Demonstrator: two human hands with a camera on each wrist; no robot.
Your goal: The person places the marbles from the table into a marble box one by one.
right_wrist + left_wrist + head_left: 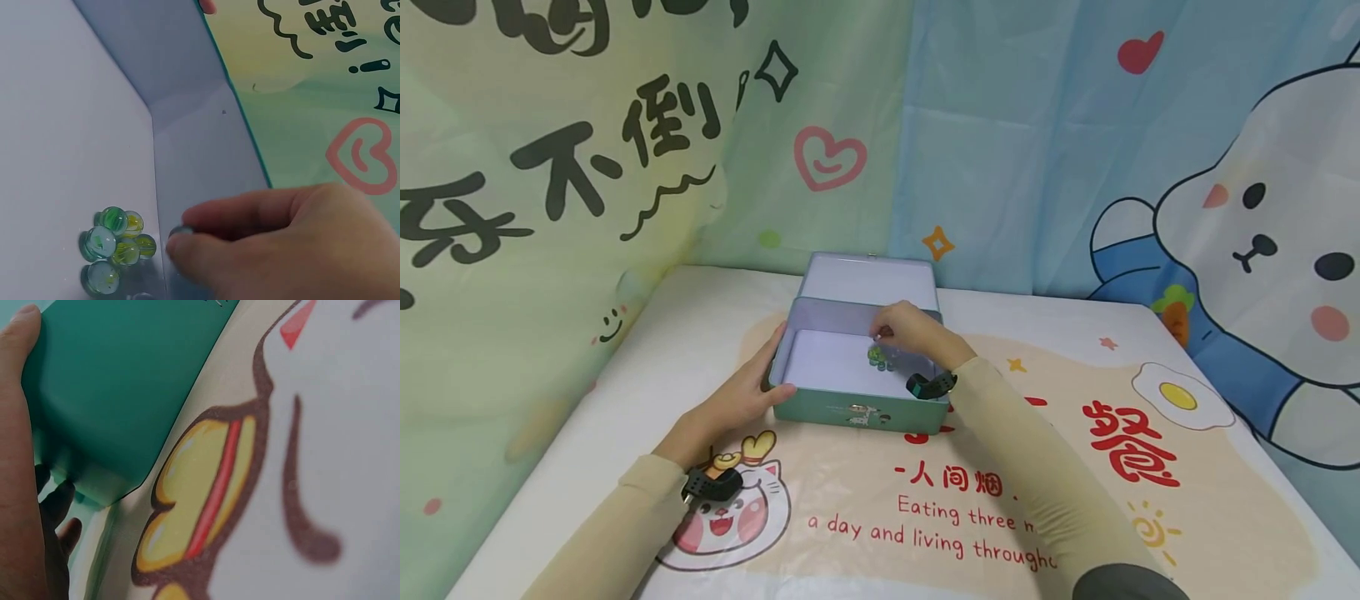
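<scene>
A green tin box (820, 410) with a pale inside stands on the table, its hinged lid (868, 279) tipped back. My left hand (741, 392) holds the box at its left side, thumb by the front corner and the other fingers along the wall. In the left wrist view the thumb lies against the green wall (119, 381). Inside the box, my right hand (275, 244) pinches a glass marble (182, 230) between thumb and forefinger, close to one wall. Several clear marbles with green and yellow swirls (101, 242) lie clustered on the box floor below it.
A white table covering (700, 325) printed with a cat face, red writing and a fried egg lies under the box. Behind the table hangs a printed cloth (985, 150) with a bear figure and hearts. Black bands (715, 485) circle both wrists.
</scene>
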